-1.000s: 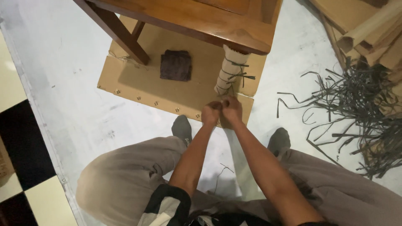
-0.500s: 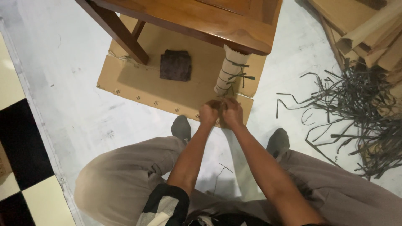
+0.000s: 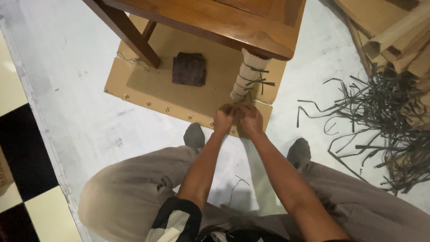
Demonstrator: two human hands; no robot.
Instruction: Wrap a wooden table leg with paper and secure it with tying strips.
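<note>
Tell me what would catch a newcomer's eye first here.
Both hands, left hand and right hand, meet at the foot of a wrapped table leg tied with dark strips, standing on a cardboard sheet. To the right, a tangled pile of dark strips sprawls over the pale floor.

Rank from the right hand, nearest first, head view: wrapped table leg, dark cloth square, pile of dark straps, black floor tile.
From the right hand:
1. Wrapped table leg, just above the hand.
2. Dark cloth square, up and to the left on the cardboard sheet.
3. Pile of dark straps, far right on the floor.
4. Black floor tile, far left edge.
</note>
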